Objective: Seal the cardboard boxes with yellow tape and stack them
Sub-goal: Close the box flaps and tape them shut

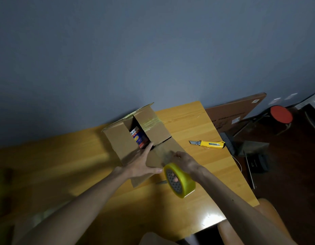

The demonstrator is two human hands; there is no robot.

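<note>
A cardboard box (118,138) lies on the wooden table (192,121), its open flaps facing me. A blue and red package (138,137) shows inside. Old clear-yellow tape crosses the right flap (153,126). My left hand (140,161) rests flat with straight fingers on the left and lower flaps. My right hand (183,160) grips the yellow tape roll (179,181), fingers through its core, just in front of the box's lower flap. A short strip of tape seems to run from the roll onto that flap.
A yellow utility knife (208,144) lies on the table right of the box. A brown board (232,112) leans on the wall behind the table. A red stool (281,114) and dark tools (248,147) sit on the floor at right.
</note>
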